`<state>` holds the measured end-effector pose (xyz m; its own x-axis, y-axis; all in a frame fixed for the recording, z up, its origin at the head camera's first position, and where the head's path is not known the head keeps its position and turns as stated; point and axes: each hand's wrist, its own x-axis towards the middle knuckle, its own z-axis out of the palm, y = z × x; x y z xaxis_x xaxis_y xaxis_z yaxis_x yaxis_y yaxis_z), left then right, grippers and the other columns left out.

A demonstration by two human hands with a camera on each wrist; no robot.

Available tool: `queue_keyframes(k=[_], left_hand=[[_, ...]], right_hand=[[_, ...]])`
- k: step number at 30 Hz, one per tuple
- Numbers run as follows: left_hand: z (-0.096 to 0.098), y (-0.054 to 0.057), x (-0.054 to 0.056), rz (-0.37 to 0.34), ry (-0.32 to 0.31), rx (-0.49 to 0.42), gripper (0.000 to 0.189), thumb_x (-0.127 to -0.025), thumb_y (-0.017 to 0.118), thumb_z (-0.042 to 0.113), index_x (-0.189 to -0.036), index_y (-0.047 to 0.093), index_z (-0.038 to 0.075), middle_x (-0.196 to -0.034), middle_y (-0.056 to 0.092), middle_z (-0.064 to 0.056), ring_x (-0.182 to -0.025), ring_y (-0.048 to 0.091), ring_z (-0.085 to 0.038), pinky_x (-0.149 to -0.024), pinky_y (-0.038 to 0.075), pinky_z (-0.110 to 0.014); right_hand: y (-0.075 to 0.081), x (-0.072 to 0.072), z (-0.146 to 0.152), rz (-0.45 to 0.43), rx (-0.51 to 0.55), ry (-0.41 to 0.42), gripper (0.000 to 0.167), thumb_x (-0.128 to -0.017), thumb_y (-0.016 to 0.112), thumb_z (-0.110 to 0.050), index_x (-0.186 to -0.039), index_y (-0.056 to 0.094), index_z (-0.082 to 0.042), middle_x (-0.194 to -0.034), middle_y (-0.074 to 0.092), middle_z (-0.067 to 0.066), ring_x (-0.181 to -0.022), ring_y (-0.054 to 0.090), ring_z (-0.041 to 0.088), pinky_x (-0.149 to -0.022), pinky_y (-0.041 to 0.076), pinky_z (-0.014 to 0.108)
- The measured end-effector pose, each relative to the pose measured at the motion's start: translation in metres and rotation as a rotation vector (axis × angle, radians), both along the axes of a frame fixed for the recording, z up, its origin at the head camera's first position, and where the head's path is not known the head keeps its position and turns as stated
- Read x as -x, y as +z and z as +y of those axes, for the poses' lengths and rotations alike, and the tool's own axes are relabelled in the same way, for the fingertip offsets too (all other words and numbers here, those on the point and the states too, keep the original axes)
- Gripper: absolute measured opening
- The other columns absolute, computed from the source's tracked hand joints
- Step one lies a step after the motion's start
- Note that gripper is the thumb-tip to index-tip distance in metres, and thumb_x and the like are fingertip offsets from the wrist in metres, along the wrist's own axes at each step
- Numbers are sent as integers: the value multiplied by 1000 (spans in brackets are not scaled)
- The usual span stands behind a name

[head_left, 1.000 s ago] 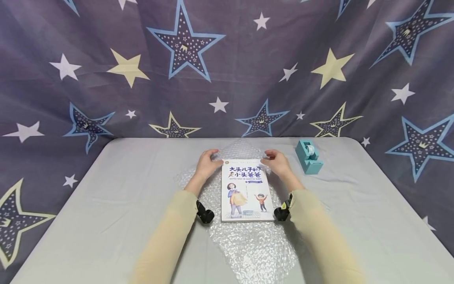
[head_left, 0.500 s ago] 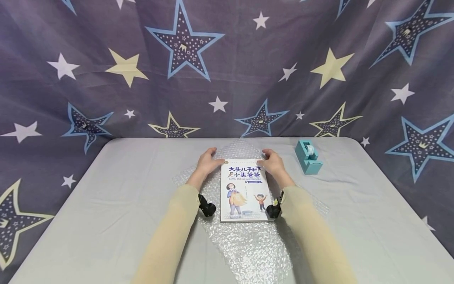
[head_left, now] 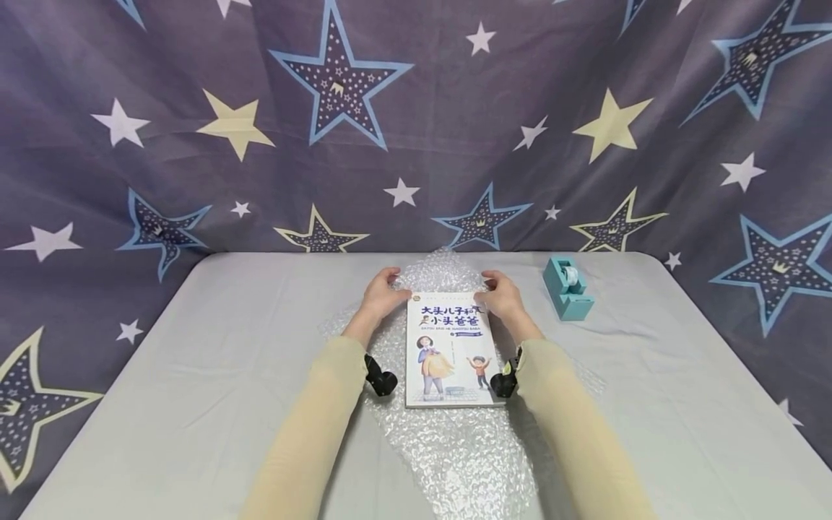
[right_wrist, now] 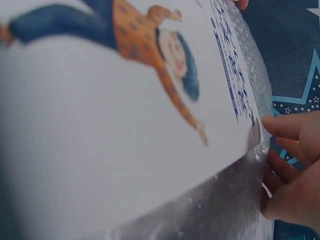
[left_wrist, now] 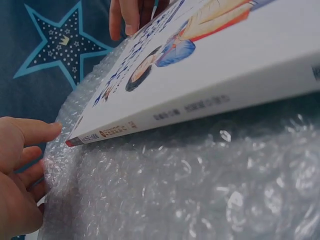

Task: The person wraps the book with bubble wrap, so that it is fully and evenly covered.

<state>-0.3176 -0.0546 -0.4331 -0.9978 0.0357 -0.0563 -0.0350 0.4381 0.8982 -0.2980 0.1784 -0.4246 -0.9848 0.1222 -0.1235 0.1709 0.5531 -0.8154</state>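
A white picture book (head_left: 448,368) with blue title characters lies face up on a sheet of bubble wrap (head_left: 468,455). At the book's far left corner, my left hand (head_left: 382,295) holds the wrap, thumb by the corner and fingers behind the sheet. My right hand (head_left: 503,297) does the same at the far right corner. Between the hands, the wrap's far flap bulges upward. In the left wrist view the left hand (left_wrist: 22,170) is beside the book's spine (left_wrist: 165,115). The right wrist view has the right thumb (right_wrist: 282,125) touching the book's corner.
A teal tape dispenser (head_left: 568,289) with a roll of clear tape stands at the back right of the table. The grey-white tablecloth (head_left: 214,375) extends to a dark star-patterned curtain (head_left: 429,123) behind. Black wrist cameras (head_left: 380,380) sit close to the book's sides.
My right hand has shifted slightly left toward the book's corner. The far flap of the bubble wrap has risen and bunched up. The book has stayed in place.
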Motion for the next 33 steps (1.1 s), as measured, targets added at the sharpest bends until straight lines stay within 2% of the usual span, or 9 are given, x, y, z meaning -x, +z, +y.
queue_keyframes(k=[5, 10, 15, 20, 23, 26, 30, 33], left_hand=[[0, -4, 3, -4, 27, -92, 62, -78, 65, 9, -135, 39, 9, -126, 48, -14, -119, 43, -27, -102, 34, -38], [-2, -7, 3, 19, 44, -132, 62, -78, 65, 6, -134, 41, 8, -119, 50, -14, -114, 45, -26, -101, 35, -37], [-2, -7, 4, 41, 43, -133, 56, -78, 64, 6, -131, 45, 7, -107, 51, -11, -106, 47, -23, -98, 38, -35], [-1, -7, 2, 32, 44, -132, 50, -79, 63, 6, -127, 51, 6, -98, 51, -7, -97, 48, -19, -90, 41, -32], [-2, -6, 1, 28, 51, -141, 45, -79, 63, 7, -123, 54, 5, -99, 52, -8, -96, 48, -19, -86, 42, -31], [-2, -4, 1, 31, 45, -126, 41, -80, 62, 9, -121, 57, 5, -106, 54, -11, -99, 48, -20, -88, 42, -32], [-2, -1, -1, 30, 24, -110, 36, -82, 61, 10, -117, 59, 4, -114, 57, -13, -105, 49, -22, -93, 41, -34], [-3, 1, -3, 38, 17, -100, 31, -82, 61, 11, -113, 62, 5, -113, 59, -13, -104, 51, -23, -91, 42, -34]], right_hand=[[-3, 1, 4, 16, 15, 26, 56, -83, 59, -4, -135, 39, -7, -128, 45, 19, -115, 44, 32, -93, 41, 43], [-3, 1, 5, 57, 45, 32, 53, -83, 56, -1, -134, 42, -4, -122, 48, 19, -110, 46, 30, -92, 41, 40], [0, 3, 7, 91, 58, 42, 46, -85, 54, -2, -131, 46, 0, -108, 52, 18, -95, 48, 25, -77, 43, 31], [1, 3, 7, 66, 49, 39, 41, -88, 54, -6, -128, 49, 0, -101, 53, 13, -84, 45, 19, -64, 39, 23], [1, 3, 6, 66, 41, 48, 40, -88, 54, -9, -127, 50, -1, -102, 54, 13, -83, 46, 19, -61, 39, 22], [0, 2, 6, 91, 34, 51, 37, -87, 56, -10, -123, 54, -1, -102, 55, 15, -83, 46, 19, -60, 39, 22], [-1, 0, 6, 120, 46, 51, 27, -87, 58, -11, -111, 60, 1, -99, 58, 15, -81, 48, 18, -62, 40, 22], [0, -2, 6, 137, 70, 62, 21, -86, 59, -12, -102, 61, 2, -98, 61, 15, -79, 50, 16, -64, 41, 21]])
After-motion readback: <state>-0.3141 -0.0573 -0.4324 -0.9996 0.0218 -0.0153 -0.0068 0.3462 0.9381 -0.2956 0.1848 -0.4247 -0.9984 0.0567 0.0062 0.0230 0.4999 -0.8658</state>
